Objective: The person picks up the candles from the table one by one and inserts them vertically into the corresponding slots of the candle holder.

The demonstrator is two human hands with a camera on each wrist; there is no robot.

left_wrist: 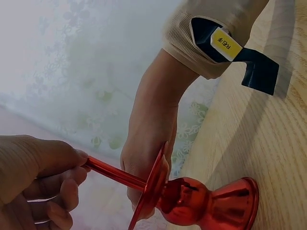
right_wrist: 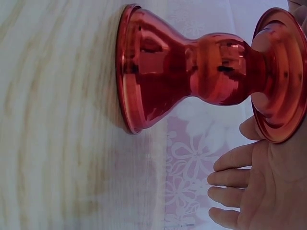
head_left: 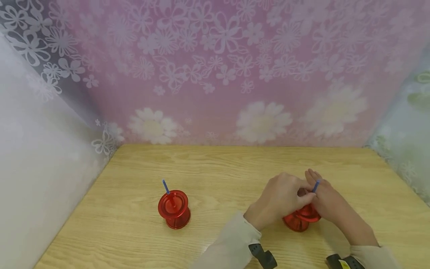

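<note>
A shiny red candle holder (head_left: 295, 223) with a wide dish on top stands on the table, partly covered by both hands in the head view. From its dish rises a thin stick (left_wrist: 112, 173), red along its lower length with a blue upper end. My left hand (head_left: 282, 196) pinches this stick between thumb and finger near its top. My right hand (head_left: 330, 203) is beside the dish (right_wrist: 280, 76), fingers extended and palm toward the holder, right at the rim. The right wrist view shows the holder's flared base (right_wrist: 139, 72) on the table.
A second red candle holder (head_left: 178, 218) stands to the left, with a similar blue-topped stick (head_left: 166, 186) leaning in it. The wooden table (head_left: 215, 168) meets a pink flowered backdrop (head_left: 208, 101) behind, and a pale panel (head_left: 40, 149) runs along the left.
</note>
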